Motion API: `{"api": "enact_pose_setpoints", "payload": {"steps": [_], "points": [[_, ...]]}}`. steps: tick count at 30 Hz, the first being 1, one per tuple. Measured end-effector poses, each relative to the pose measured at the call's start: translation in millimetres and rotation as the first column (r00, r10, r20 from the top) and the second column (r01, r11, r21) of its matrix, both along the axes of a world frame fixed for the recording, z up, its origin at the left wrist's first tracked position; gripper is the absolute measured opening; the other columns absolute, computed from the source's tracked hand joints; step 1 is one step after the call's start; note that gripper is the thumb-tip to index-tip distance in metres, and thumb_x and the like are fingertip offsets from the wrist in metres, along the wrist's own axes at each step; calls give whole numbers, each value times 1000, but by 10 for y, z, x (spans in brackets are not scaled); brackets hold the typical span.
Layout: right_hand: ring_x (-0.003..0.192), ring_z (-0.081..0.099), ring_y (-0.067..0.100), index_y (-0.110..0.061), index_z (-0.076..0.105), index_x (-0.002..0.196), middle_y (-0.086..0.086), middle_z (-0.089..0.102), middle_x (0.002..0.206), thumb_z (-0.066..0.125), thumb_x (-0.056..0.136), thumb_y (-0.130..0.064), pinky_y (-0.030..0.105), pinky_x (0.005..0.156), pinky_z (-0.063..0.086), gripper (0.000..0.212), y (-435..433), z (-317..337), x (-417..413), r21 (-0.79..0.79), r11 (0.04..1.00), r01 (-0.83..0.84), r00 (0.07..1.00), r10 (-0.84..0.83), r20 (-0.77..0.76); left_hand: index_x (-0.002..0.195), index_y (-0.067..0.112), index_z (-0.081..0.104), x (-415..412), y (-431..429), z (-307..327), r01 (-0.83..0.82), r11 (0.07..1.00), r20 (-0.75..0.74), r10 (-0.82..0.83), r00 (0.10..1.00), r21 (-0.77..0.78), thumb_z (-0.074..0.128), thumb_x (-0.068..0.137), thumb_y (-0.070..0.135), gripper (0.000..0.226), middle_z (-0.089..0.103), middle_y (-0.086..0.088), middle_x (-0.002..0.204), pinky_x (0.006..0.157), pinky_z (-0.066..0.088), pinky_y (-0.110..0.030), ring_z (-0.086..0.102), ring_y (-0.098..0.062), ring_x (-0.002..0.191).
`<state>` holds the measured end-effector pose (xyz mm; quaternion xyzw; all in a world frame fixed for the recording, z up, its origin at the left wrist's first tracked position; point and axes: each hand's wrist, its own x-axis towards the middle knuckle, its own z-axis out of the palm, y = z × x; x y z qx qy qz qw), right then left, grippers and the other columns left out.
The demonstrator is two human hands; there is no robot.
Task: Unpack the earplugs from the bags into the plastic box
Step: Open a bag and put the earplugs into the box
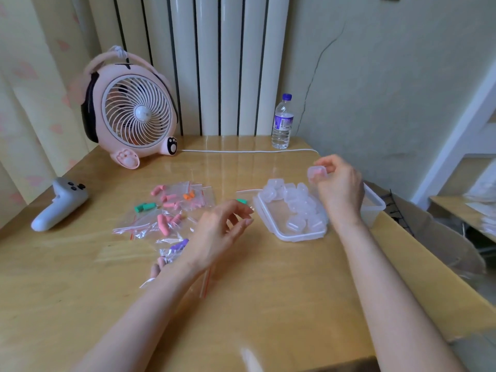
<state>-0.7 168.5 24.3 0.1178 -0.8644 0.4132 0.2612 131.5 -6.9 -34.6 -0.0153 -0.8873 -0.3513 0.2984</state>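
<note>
The right hand (339,186) is pinching a small clear case (317,173) between thumb and curled fingertips, holding it up above the far end of the shallow lid (295,237). A pinkish tint is showing through the case, though whether earplugs are sitting inside is hard to tell.

The risk is lying in that light pinch: the case is smooth and slippery-looking, and if it is not snapped closed, a squeeze at the wrong spot may be popping it open and dropping whatever is inside onto the heap of empty cases (295,202) or off the table edge (402,237), which is running close by on that side. The heap itself is piling loosely on the lid, so a brushing wrist may be sending cases sliding. The foam plugs are light and round, so a loose one would likely be rolling away.

The left hand (220,232) is hovering just over the table with fingers loosely curled, seemingly holding nothing. It is sitting between the two work areas — the zip bags (171,210) with pink earplugs (163,224) are lying just to its left, a purple earplug (179,245) is peeking out beside its wrist, and a loose green earplug (242,201) is resting just beyond its fingertips. The bags are lying well apart from the right hand. A clear tub (374,205) is standing behind the right hand.
</note>
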Motion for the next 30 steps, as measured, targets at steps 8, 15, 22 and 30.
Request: {"api": "enact_pose_setpoints", "payload": {"steps": [8, 15, 22, 30], "points": [[106, 57, 30, -19, 67, 106, 7, 63, 114, 59, 87, -14, 35, 81, 43, 22, 195, -32, -200, 248, 969, 6, 996, -28, 85, 91, 17, 67, 12, -44, -1, -128, 992, 19, 128, 992, -11, 63, 87, 17, 5, 59, 23, 77, 59, 39, -11, 57, 3, 76], [82, 54, 13, -23, 70, 102, -5, 70, 99, 61, 86, -16, 27, 79, 44, 19, -465, -198, 280, 305, 805, -509, 860, 464, 210, 86, 20, 66, 72, -343, 94, -283, 938, 73, 273, 959, 202, 62, 87, 18, 5, 69, 10, 78, 74, 48, -24, 61, 2, 62], [128, 39, 17, -25, 49, 135, -1, 51, 136, 70, 83, -28, 32, 105, 33, 56, -919, -536, 503, 478, 516, -710, 697, 607, 381, 88, 9, 67, 97, -588, 97, -368, 892, 61, 365, 929, 262, 59, 89, 10, 8, 68, 5, 75, 57, 45, -10, 59, 4, 58], [95, 60, 27, -12, 69, 91, 5, 68, 100, 59, 85, -7, 33, 79, 47, 13, -1073, -701, 456, 435, 675, -596, 796, 567, 213, 88, 5, 67, 99, -575, 122, -394, 883, 40, 397, 917, 255, 57, 90, 9, 11, 71, -2, 80, 54, 43, -11, 61, -6, 63]]}}
